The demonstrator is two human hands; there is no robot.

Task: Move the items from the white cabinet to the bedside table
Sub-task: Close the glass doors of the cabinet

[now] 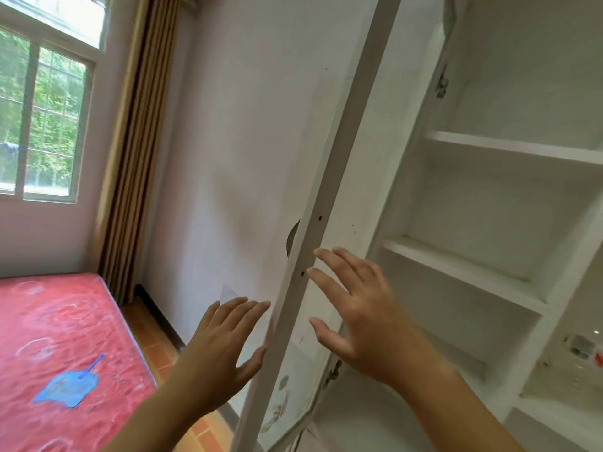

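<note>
The white cabinet (489, 148) fills the right half of the head view, its bare shelves showing. Its door (313, 239) stands open, edge-on towards me. My left hand (225, 350) is spread with straight fingers on the outer side of the door edge, thumb close to it. My right hand (362, 308) is spread on the inner side, fingers straight, near the edge; contact is unclear. A clear glass item with coloured marks (584, 353) sits in a compartment at the far right. The bedside table is out of view.
A bed with a red cover (58, 337) lies at the lower left, with a blue flat object (68, 388) on it. A window (42, 119) and brown curtain (137, 158) are behind it. An orange tiled floor strip (156, 350) runs between bed and wall.
</note>
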